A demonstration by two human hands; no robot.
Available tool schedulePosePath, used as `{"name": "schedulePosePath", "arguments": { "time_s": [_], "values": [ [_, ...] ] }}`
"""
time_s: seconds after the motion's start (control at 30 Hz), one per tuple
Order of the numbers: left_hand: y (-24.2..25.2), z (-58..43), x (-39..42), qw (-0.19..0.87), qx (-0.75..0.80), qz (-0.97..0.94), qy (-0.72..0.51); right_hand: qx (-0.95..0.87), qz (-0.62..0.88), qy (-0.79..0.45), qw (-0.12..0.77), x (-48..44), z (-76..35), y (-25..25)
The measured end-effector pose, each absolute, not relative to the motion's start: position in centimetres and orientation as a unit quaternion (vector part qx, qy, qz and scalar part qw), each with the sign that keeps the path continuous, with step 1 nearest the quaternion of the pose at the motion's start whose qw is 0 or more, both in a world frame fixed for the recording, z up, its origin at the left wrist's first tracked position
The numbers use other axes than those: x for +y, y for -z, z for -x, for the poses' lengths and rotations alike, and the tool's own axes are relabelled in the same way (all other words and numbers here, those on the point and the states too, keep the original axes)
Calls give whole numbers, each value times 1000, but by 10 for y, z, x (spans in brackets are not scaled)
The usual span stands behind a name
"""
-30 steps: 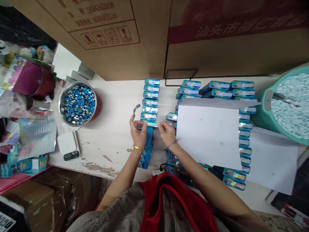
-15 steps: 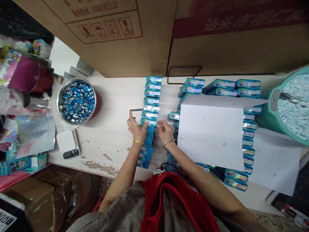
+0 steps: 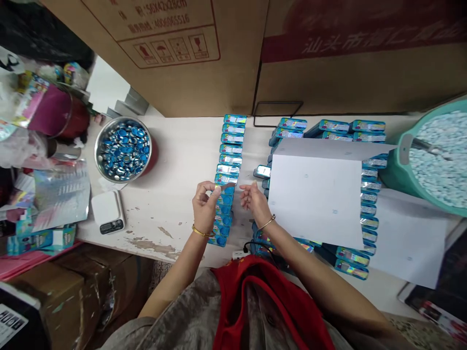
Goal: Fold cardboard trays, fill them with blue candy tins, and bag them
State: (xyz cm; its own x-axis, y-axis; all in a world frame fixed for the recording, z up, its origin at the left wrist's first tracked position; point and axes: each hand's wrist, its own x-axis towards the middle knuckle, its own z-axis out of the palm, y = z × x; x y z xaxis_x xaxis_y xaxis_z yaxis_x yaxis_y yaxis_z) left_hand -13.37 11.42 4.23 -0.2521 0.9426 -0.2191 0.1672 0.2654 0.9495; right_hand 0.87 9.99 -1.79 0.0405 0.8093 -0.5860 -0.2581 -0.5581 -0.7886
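Observation:
My left hand [image 3: 205, 205] is closed, thumb against fingers, on a thin dark strip [image 3: 229, 185] that juts out to the right. The strip lies over a row of small blue tins [image 3: 228, 159] running from the large carton toward me. Shiny film covers the tops of the farther tins. The nearer tins [image 3: 222, 218] show plain blue tops with round marks. Just right of the row, my right hand [image 3: 256, 201] is open, its fingers loosely bent and apart, with nothing visible in it.
A steel bowl of blue-and-silver caps [image 3: 124, 150] and a white scale [image 3: 108, 211] stand on the left. At right, white paper [image 3: 315, 199] covers many stacked tins [image 3: 369, 210], beside a teal tub of pale pieces [image 3: 401, 150]. Large cartons [image 3: 204, 87] line the back.
My left hand has drawn nearer to me, and the strip has swung from pointing left to lying across the row. My right hand has opened and shifted slightly right, away from the tins.

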Motion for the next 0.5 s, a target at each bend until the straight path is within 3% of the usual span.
{"name": "schedulePosePath", "arguments": {
  "time_s": [0.17,0.37,0.5],
  "values": [
    [-26,133,105,507,679,-314,-428,-241,587,-655,410,92,1,11],
    [5,140,114,385,740,-403,-378,-347,646,-545,407,96,1,22],
    [16,141,117,336,764,-438,-333,-357,653,-555,372,104,1,30]
  ]
}}
